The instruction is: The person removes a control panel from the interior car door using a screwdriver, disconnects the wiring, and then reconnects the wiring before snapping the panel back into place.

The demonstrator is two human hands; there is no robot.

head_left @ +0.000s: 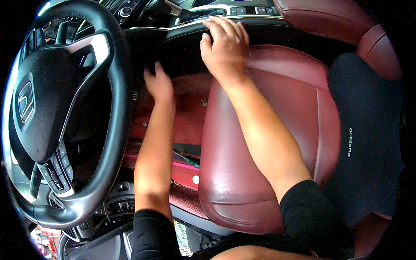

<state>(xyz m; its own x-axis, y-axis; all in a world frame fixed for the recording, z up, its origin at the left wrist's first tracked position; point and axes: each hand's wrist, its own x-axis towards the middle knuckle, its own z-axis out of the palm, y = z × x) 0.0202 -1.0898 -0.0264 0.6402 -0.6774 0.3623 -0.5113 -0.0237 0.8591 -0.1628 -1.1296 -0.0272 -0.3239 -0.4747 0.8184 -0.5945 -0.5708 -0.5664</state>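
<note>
My right hand (226,48) lies palm down with its fingers stretched out, resting at or just over the edge of the centre console (190,24), beyond the red leather seat (260,143). Its forearm crosses above the seat cushion. My left hand (160,84) is blurred over the dark footwell, between the steering wheel (119,108) and the front of the seat. Two of its fingers show apart, with nothing visible between them; the others are hard to make out. Below it lies the red floor mat (188,115).
A thin tool with a green handle (193,163) lies on the floor by the seat's front. The gear lever (173,8) and console buttons stand at the top. A black cushion (364,130) covers the seat back; another red seat (325,17) is beyond the console.
</note>
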